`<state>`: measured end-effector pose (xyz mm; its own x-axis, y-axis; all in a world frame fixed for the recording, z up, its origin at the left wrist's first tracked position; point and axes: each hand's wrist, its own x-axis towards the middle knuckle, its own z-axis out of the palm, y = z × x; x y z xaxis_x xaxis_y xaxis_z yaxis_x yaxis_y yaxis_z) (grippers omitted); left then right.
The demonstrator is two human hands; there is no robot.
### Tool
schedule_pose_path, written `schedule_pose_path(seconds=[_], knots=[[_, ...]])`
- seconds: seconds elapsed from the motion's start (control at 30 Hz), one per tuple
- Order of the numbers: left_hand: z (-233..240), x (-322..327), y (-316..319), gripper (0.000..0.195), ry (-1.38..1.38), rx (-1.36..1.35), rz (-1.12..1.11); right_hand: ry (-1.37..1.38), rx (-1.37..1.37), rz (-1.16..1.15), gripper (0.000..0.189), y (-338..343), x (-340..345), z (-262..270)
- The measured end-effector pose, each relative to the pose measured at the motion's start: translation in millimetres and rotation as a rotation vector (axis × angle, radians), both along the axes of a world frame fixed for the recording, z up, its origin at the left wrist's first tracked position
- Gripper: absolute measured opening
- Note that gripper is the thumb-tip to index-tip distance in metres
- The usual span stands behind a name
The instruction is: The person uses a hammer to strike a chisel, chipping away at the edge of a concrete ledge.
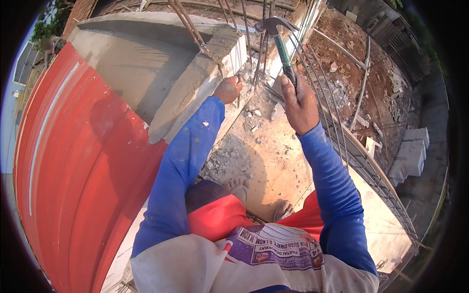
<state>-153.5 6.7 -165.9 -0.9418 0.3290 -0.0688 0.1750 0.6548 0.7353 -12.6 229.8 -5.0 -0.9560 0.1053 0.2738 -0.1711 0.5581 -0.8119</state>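
My right hand (301, 104) grips the black lower handle of a claw hammer (282, 44), its steel head raised above the fist near upright rebar. To the left, my left hand (229, 89) is closed around a thin metal rod (239, 99), probably a chisel or a bar; most of it is hidden by the fingers. That hand is beside the broken end of a concrete and plaster wall (234, 55). Upright steel bars (261, 55) rise from chipped concrete just beyond it. Grey rubble (229, 157) lies on the board below, near my sandalled feet.
A red corrugated metal sheet (95, 146) fills the left side, beside a grey concrete basin (154, 66). Long bent rebar (329, 99) runs along the right edge of the platform. Beyond that edge lie lower ground with debris and stacked white blocks (410, 154). Another person is partly visible at far left.
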Motion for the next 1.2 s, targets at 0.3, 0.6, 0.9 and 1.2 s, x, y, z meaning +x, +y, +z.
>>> schedule_pose_path(seconds=[0.3,0.6,0.9,1.2], knots=[[-25.4,2.0,-3.5,0.024,0.212,0.123,-0.002,-0.082,-0.058,-0.014,0.039,19.7,29.8,-29.1],[-6.0,21.1,-10.0,0.031,0.013,0.044,0.002,0.184,-0.102,0.043,0.03,-21.0,33.3,-24.2],[-24.8,27.5,-16.3,0.026,0.146,0.068,0.087,-0.03,0.071,0.176,0.026,-28.7,12.0,-24.0],[-13.2,9.4,-1.9,0.029,0.133,-0.096,0.156,-0.054,0.276,0.224,0.027,-17.4,-9.4,-106.4]])
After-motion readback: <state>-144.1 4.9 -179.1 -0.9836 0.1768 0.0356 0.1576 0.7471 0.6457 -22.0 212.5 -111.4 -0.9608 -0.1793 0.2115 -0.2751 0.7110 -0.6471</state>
